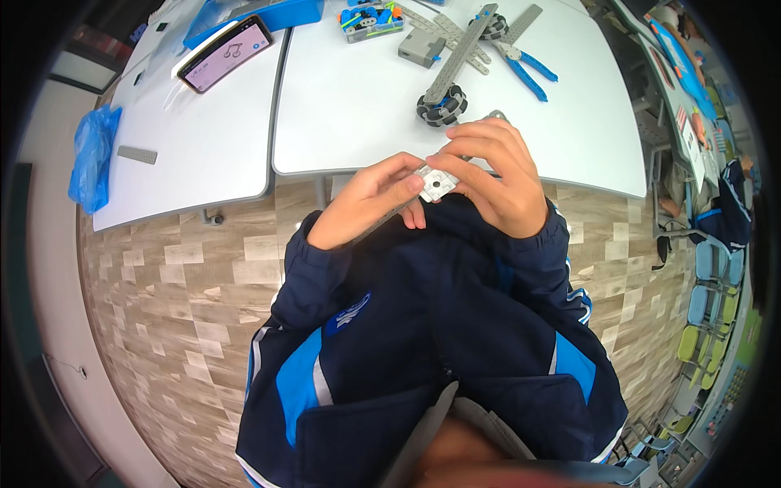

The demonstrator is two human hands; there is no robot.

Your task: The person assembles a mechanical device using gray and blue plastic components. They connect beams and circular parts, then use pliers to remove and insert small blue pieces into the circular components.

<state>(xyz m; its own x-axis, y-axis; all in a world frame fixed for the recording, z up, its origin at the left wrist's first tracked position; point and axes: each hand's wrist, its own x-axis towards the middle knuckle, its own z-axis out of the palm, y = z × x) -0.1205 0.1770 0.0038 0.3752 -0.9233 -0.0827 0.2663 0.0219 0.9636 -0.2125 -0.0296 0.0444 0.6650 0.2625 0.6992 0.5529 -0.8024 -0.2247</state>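
Close to my body, just off the table's near edge, both my hands are closed on a small pale grey square block [437, 185] with a dark round hole in its face. My left hand [370, 203] pinches the block's left side, the thumb on its face. From above and the right, the fingers of my right hand [500, 175] curl over it. A grey strip runs under my left hand, and a grey end piece [496, 115] shows beyond my right fingers; whether they are one beam I cannot tell. Beyond them lies a long grey beam [462, 57] with a black-and-grey roller wheel [442, 106].
On the white table [350, 122] are blue-handled pliers [527, 71], a grey box-shaped module [421, 46], perforated grey beams and a clear box [370, 22] of small parts. Leftward are a phone [225, 55], blue tray [309, 12], grey plate [137, 154] and blue plastic bag [95, 159].
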